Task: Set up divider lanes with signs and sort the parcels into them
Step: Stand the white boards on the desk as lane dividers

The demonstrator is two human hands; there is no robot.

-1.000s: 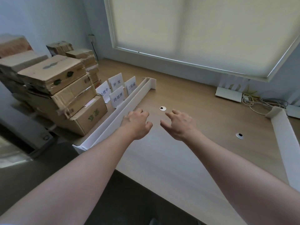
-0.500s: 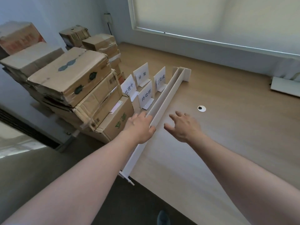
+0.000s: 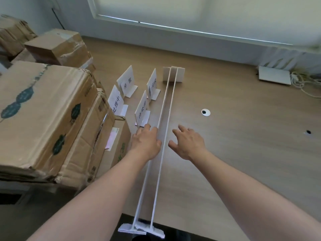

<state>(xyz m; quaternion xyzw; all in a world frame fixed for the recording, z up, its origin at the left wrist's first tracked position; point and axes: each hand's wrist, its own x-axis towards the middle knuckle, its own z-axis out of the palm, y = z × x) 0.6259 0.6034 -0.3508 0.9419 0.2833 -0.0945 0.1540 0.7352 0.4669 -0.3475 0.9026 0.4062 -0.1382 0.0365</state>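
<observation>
Two long white dividers (image 3: 164, 119) stand upright side by side on the wooden table (image 3: 243, 153), running from its near edge to a white end piece at the far end. My left hand (image 3: 145, 143) rests against the left divider's top edge with relaxed fingers. My right hand (image 3: 188, 143) hovers just right of the right divider, fingers spread and holding nothing. Four white signs with printed characters (image 3: 141, 110) stand to the left of the dividers. Brown cardboard parcels (image 3: 43, 110) are stacked at the table's left side.
More boxes (image 3: 57, 46) are piled at the back left. A white cable grommet (image 3: 205, 112) and a dark hole (image 3: 308, 131) sit in the tabletop to the right. A white device with cables (image 3: 274, 77) lies under the window at the far right.
Both hands have moved left to the dividers, and the view has swung so the dividers now run straight ahead. My left hand now touches the left divider.
</observation>
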